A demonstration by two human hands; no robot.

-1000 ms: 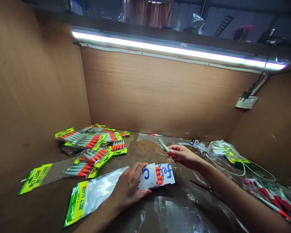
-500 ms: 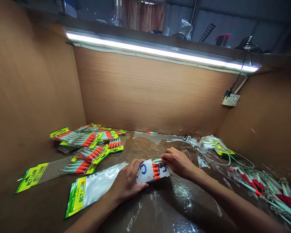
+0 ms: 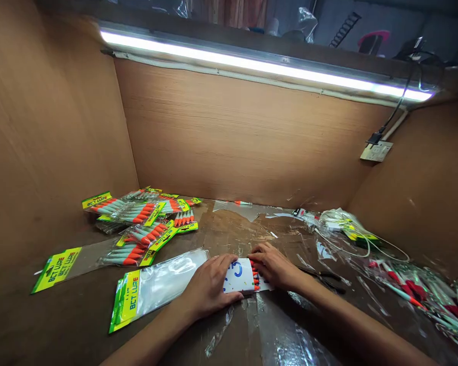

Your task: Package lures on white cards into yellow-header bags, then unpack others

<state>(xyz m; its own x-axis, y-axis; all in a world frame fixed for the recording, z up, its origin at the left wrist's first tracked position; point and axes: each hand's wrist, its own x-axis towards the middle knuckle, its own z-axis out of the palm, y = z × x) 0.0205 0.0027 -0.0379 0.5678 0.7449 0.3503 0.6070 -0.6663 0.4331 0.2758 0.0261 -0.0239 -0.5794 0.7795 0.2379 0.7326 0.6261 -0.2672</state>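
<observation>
Near the front middle of the bench, my left hand (image 3: 208,284) is closed around a white card sleeve (image 3: 237,277) with blue handwriting, thumb along its near edge. Several orange-tipped fishing lures (image 3: 256,277) stick out of the sleeve's right end, side by side. My right hand (image 3: 274,267) has its fingers bent over those orange tips and covers part of the white card beneath them. Left of my left hand lie flat clear plastic bags (image 3: 171,277) with yellow-green "BCT LURE" headers, partly under my wrist.
Filled lure packets (image 3: 141,213) are heaped at the left. Pliers (image 3: 328,278) lie beyond my right forearm. Loose lures (image 3: 416,290) pile up at the right, behind them a plastic bag with cord (image 3: 338,221). A light tube (image 3: 252,61) spans the shelf edge above.
The single pale lure held in my right fingers now sits among the others in the sleeve. My right hand has come closer to the sleeve. The camera view has tilted down.
</observation>
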